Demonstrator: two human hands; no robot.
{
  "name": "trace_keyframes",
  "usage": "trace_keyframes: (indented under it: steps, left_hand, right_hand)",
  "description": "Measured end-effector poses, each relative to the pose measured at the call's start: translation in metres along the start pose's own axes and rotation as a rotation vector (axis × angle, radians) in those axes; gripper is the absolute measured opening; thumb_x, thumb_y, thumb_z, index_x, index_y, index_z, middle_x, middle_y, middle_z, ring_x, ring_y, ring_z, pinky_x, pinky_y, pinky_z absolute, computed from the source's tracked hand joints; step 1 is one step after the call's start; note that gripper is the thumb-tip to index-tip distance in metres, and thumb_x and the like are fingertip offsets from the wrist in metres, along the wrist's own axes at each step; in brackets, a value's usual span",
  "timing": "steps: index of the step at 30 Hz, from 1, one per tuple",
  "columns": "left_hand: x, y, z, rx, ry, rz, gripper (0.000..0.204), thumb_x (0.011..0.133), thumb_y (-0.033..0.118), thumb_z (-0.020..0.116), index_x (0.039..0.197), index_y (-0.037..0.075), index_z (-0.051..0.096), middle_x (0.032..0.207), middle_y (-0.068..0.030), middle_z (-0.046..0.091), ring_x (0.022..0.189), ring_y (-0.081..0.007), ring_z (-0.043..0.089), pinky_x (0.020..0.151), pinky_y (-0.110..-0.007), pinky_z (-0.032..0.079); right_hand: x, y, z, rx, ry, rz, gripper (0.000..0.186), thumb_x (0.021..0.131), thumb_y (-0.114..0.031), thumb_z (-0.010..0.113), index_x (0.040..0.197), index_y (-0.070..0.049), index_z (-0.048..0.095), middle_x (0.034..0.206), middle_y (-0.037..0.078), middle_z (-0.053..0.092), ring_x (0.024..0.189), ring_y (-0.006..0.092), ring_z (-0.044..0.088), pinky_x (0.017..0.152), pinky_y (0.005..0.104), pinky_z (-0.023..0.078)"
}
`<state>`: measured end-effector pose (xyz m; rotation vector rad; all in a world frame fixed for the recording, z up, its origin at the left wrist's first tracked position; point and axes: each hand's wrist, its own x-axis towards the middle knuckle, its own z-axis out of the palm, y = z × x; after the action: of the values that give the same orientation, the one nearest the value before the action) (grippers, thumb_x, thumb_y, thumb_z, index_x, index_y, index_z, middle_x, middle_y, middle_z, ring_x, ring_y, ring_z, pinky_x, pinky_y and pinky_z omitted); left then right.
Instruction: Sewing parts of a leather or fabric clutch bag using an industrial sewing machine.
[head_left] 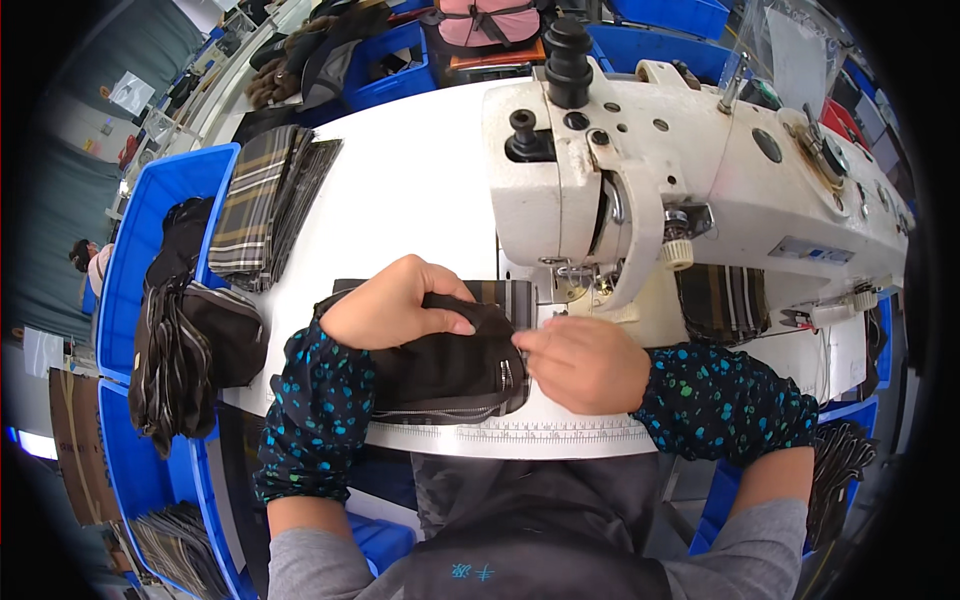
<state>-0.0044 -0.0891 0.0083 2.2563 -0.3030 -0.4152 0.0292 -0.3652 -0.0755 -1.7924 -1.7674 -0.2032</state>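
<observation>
My left hand [394, 304] grips a dark brown fabric piece [445, 365] with a zipper, thumb over its upper part and fingers curled behind. My right hand [580, 362] is closed at the piece's right edge, its fingertips pinched there. Under the piece a plaid fabric panel [510, 292] shows along the top. The piece lies on the white sewing table [390, 185] at the front ruler edge, just left of the presser foot and needle area [585, 278] of a white sewing machine [540, 215].
Folded plaid panels [255, 200] and dark fabric pieces [190, 355] sit at the left by a blue bin [128, 250]. More plaid panels [715, 305] lie beneath the machine's arm. Other blue bins [625, 8] surround the table. A person [98, 265] is at the far left.
</observation>
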Motion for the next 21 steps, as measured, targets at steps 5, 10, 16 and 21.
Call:
trace_keyframes:
  steps: [5, 10, 16, 21]
  left_hand:
    - [0.008, -0.008, -0.001, -0.282, -0.153, -0.059, 0.018, 0.088, 0.013, 0.081, 0.098, -0.002, 0.076, 0.087, -0.0055, 0.073, 0.082, -0.0123, 0.064, 0.078, -0.028, 0.052]
    - [0.02, -0.012, -0.008, -0.259, -0.282, 0.057, 0.016, 0.088, 0.01, 0.08, 0.098, -0.002, 0.076, 0.093, -0.0064, 0.073, 0.088, -0.0147, 0.065, 0.084, -0.028, 0.051]
    - [0.041, -0.008, -0.006, -0.364, -0.367, 0.131, 0.013, 0.088, 0.009, 0.077, 0.099, 0.002, 0.078, 0.095, -0.009, 0.074, 0.089, -0.0225, 0.068, 0.084, -0.033, 0.052]
    - [0.048, -0.014, 0.038, 0.201, 0.164, 0.173, 0.019, 0.085, 0.02, 0.077, 0.095, 0.004, 0.078, 0.091, -0.0164, 0.073, 0.086, -0.0347, 0.069, 0.075, -0.04, 0.054]
  right_hand:
    - [0.0, 0.001, 0.003, -0.117, -0.023, 0.155, 0.03, 0.089, -0.01, 0.064, 0.117, 0.001, 0.068, 0.129, 0.014, 0.065, 0.123, 0.0281, 0.062, 0.104, 0.0411, 0.049]
    - [0.0, 0.001, 0.004, -0.177, -0.115, 0.126, 0.034, 0.093, -0.012, 0.058, 0.123, 0.0, 0.067, 0.136, 0.015, 0.063, 0.13, 0.0282, 0.058, 0.111, 0.0434, 0.044]
    - [0.002, 0.003, 0.001, -0.112, -0.103, 0.12, 0.019, 0.088, -0.012, 0.063, 0.104, -0.001, 0.068, 0.125, 0.014, 0.066, 0.125, 0.0284, 0.06, 0.111, 0.0431, 0.045]
    - [0.003, 0.001, -0.001, -0.086, -0.119, 0.102, 0.011, 0.084, -0.011, 0.066, 0.09, -0.002, 0.065, 0.103, 0.012, 0.064, 0.11, 0.0278, 0.063, 0.104, 0.0419, 0.048]
